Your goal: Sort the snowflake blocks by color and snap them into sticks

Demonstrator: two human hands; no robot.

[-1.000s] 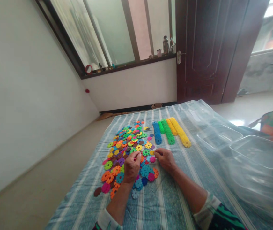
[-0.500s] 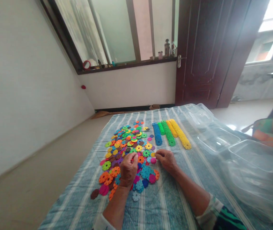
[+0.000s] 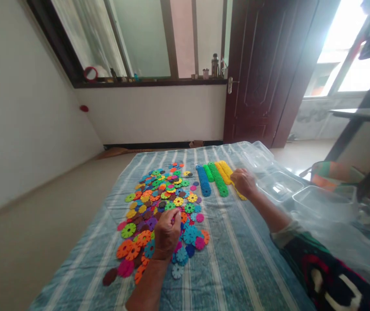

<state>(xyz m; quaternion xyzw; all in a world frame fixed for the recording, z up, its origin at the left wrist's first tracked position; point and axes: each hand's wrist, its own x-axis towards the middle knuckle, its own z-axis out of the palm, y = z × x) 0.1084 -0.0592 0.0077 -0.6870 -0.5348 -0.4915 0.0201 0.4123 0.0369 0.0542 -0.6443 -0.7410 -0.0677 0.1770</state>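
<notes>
Interlocking plastic flower discs in many colours lie in a loose pile (image 3: 152, 196) on the cloth. My left hand (image 3: 167, 233) is closed over the front of this pile, thumb against curled fingers; whatever it may hold is hidden. Farther right, my right hand (image 3: 244, 182) is closed over the yellow row of discs (image 3: 224, 172), covering part of it. The yellow disc in its fingertips cannot be told apart from that row. Left of it lie a long green row (image 3: 218, 179), a short bright green row (image 3: 208, 172) and a blue row (image 3: 203, 181), each made of overlapping discs.
Clear plastic boxes (image 3: 280, 186) stand along the right side of the striped cloth (image 3: 227, 259). Behind the table are a wall, a dark red door (image 3: 256, 69) and a window ledge with small items. A dark shelf (image 3: 360, 114) is at the far right.
My right hand has moved from the pile's right edge, where it held a yellow disc, up to the yellow row. My left hand stays over the pile. The view has swung slightly right.
</notes>
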